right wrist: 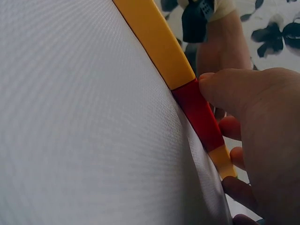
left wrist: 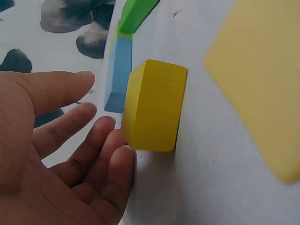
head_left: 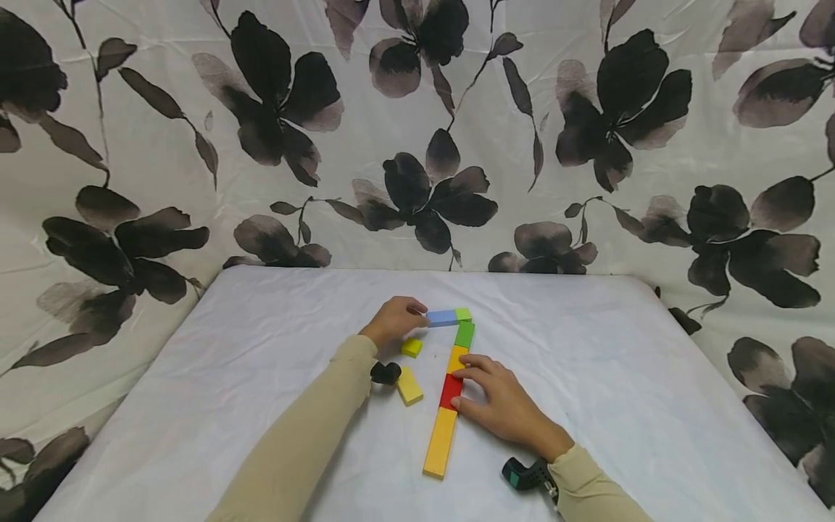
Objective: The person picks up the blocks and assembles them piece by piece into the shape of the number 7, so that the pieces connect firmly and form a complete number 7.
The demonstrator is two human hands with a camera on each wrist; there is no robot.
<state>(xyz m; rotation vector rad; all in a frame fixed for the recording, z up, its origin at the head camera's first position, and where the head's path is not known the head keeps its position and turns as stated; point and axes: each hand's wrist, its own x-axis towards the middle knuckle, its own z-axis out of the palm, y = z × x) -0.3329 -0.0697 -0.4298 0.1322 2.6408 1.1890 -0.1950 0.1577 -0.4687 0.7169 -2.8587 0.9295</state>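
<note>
My left hand is at the left end of a blue block, thumb and fingers apart with nothing between them in the left wrist view. A small yellow block lies close by its fingertips. A light green block adjoins the blue one's right end. My right hand rests its thumb and fingertips along the right side of a red block and the orange-yellow block beyond it. The red block sits in a row between that block and a long orange-yellow block. A green block is at the row's far end.
Another yellow block lies left of the row, beside the left wrist's dark camera. A white cloth covers the table. Floral fabric hangs behind it and at both sides.
</note>
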